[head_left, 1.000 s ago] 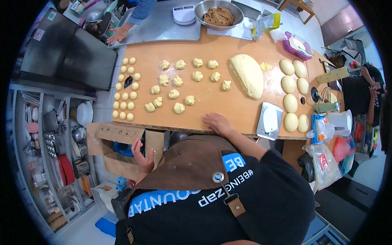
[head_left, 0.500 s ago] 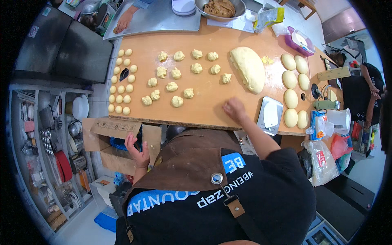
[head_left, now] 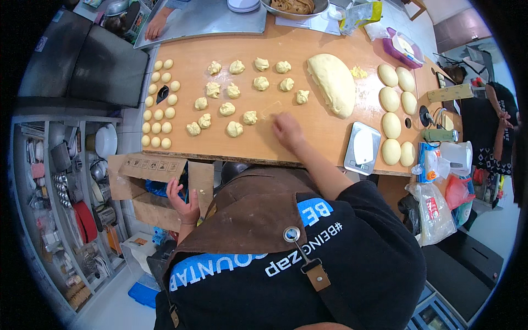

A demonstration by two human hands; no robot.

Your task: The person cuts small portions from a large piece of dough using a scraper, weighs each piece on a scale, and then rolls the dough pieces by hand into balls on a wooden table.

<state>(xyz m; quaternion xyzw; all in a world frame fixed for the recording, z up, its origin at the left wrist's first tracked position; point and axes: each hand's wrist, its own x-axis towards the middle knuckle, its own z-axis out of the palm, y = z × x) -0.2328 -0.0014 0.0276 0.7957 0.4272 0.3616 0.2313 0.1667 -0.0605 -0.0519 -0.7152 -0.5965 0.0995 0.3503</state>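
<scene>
My right hand [head_left: 287, 131] rests on the wooden table with its fingers curled down. Whatever lies under or in those fingers is hidden. To its left and beyond it are several rough, pale yellow dough pieces [head_left: 235, 129]; the nearest sit a short way from the hand. Farther off to its right lies a large dough slab [head_left: 333, 85]. My left hand [head_left: 184, 204] hangs off the table's front edge, above the cardboard box [head_left: 151, 171]. Its fingers are spread and nothing shows in them.
Small smooth dough balls [head_left: 158, 114] line the table's left end. Large smooth dough balls [head_left: 391, 125] stand at the right, near a kitchen scale [head_left: 363, 148] and a purple container [head_left: 404, 48]. A metal bowl [head_left: 297, 12] and another person's hand [head_left: 157, 26] are at the far side.
My right hand has moved left and slightly away from me across the table, its fingers still curled. The left hand stays by the box. The whole view has shifted slightly.
</scene>
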